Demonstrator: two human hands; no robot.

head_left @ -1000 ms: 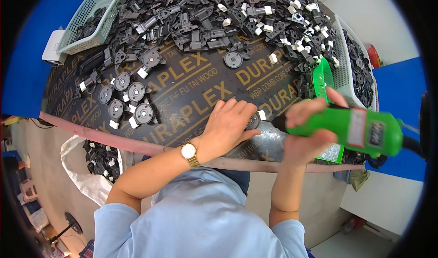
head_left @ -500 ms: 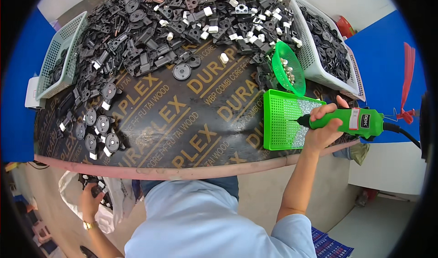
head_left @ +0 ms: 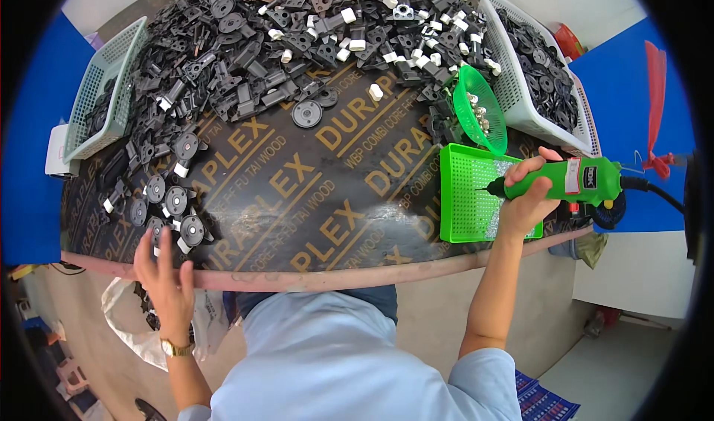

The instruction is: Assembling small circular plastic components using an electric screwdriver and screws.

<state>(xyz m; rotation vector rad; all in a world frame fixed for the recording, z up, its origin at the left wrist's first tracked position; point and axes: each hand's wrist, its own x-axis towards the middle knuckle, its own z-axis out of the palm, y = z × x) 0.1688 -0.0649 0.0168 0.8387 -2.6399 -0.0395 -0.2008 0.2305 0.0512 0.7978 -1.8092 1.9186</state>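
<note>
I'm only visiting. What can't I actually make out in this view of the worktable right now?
All in the head view:
Contact between left hand and round black part: fingers overlap it, hiding any touch.
Contents of the white bag: partly hidden by that hand and the pink table edge.
Silvery bits in the green tray: too small to count.
Far end of the heap: cut off by the top edge.

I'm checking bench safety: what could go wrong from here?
If the green power tool in the right hand dips, it might scatter the small silver pieces in the green tray below. The left hand, by the black wheel parts near the table edge, could knock one off.
</note>
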